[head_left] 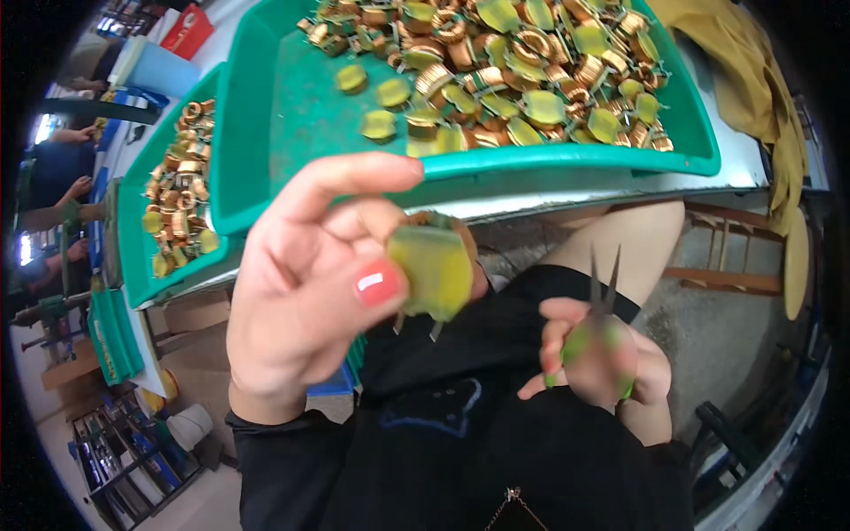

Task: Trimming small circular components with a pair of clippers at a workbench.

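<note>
My left hand (301, 301) is raised near the middle, closed on a small coil with a yellow-green base plate (431, 273). The plate is pinched between thumb and fingers, with thin metal pins sticking out below it. A little copper winding shows behind its top edge. Lower at the right, above my lap, my right hand (651, 365) is closed around small pointed snips (605, 288) with green handles. Their two dark blades point up and stand slightly apart; the handle area is blurred. Just beyond my left hand is a large green tray (567, 163) of similar copper coils (531, 53).
A smaller green tray (135, 226) of coils stands at the left, beside the large one. Mustard cloth (753, 97) hangs at the right, above a wooden stool (726, 279). A light blue bin (164, 69) and red container (188, 32) sit far left, near other people's hands (81, 186).
</note>
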Motion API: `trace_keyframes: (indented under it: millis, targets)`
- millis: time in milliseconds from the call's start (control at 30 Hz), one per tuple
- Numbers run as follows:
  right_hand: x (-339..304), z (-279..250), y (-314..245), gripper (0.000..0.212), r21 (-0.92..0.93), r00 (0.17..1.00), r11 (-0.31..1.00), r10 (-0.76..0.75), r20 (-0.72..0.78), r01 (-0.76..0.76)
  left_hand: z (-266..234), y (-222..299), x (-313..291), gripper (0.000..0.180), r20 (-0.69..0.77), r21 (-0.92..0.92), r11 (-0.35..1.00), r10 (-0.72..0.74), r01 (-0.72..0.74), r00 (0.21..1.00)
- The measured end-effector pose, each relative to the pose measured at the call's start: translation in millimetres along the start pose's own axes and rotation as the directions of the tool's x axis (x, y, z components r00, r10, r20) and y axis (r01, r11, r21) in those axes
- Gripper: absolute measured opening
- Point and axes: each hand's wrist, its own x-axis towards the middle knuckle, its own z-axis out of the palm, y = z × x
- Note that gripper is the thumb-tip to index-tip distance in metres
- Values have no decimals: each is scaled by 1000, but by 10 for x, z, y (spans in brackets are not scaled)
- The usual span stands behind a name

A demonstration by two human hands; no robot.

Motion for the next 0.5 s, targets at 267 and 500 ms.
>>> trace_keyframes:
  millis: [267, 500]
  targets:
    - [-151, 235, -160, 38, -784, 975, 621, -174, -135, 2, 376, -492, -55, 29, -80, -381, 890, -300, 249, 951]
    - [-38, 92, -204, 31, -770, 823, -637, -427, 374, 19, 385, -682, -31, 24, -61, -343, 882, -364, 324, 929]
